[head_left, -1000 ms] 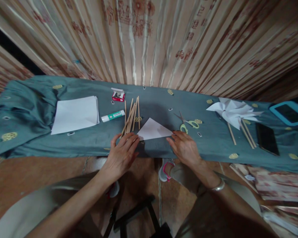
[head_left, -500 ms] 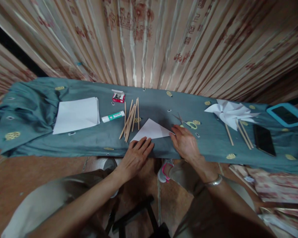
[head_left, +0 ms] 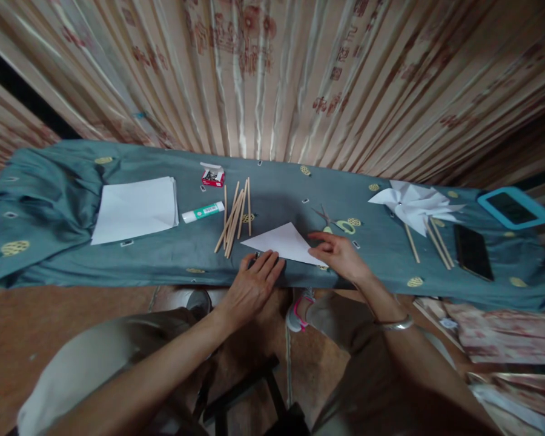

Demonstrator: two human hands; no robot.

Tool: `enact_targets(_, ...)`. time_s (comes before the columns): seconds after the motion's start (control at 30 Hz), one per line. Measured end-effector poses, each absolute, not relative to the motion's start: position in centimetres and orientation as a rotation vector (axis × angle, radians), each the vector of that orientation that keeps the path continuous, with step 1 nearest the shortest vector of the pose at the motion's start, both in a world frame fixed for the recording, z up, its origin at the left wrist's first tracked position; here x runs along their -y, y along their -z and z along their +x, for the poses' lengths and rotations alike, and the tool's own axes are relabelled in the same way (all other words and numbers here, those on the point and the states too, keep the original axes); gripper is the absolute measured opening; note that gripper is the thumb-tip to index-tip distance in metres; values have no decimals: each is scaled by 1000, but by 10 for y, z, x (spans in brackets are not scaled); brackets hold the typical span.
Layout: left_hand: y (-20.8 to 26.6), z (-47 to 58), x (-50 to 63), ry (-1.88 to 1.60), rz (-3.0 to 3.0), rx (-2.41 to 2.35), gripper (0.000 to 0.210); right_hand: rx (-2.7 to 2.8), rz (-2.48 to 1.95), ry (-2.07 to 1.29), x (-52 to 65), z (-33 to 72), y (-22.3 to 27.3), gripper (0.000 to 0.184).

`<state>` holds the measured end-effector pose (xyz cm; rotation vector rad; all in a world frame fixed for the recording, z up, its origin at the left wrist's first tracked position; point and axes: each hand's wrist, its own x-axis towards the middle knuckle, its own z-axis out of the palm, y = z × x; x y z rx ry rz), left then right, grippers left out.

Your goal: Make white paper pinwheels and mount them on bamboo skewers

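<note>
A folded white paper triangle [head_left: 285, 241] lies at the front of the cloth-covered table, its peak pointing away from me. My left hand [head_left: 255, 280] rests on its lower edge with fingers stretched out flat. At the paper's right side is my right hand [head_left: 338, 255], thumb and index finger apart, the thumb at the paper's slanting edge; whether it touches is hard to make out. Just beyond that hand lie scissors [head_left: 344, 227] with pale green handles. Several thin wooden sticks [head_left: 233, 219] are heaped left of the triangle.
To the left are a stack of white paper [head_left: 136, 210], a glue stick [head_left: 203, 212] and an opened small red box [head_left: 213, 176]. White paper pinwheels [head_left: 413, 203] on sticks, a black phone [head_left: 473, 251] and a blue-framed tablet [head_left: 514, 208] lie right. A curtain [head_left: 272, 79] hangs behind.
The paper triangle has turned, its peak shifting right and its right corner coming nearer to me. My right hand's index finger has lifted away from the paper; my left hand stays at the lower edge.
</note>
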<state>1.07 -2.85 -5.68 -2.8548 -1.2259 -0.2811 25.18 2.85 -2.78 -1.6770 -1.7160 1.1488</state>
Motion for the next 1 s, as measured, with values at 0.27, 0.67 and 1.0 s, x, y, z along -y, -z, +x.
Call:
enact_targets(0.27, 66, 25, 27, 298, -2954, 1097, 48, 1734, -1512, -1444, -17, 282, 5, 45)
enact_targets(0.67, 65, 25, 21, 306, -3012, 1172, 51, 1807, -1547, -1401, -12, 287, 16, 28)
enact_targets(1.0, 65, 27, 20, 324, -3002, 1225, 49, 2265, -1349, -715, -11, 278, 6, 16)
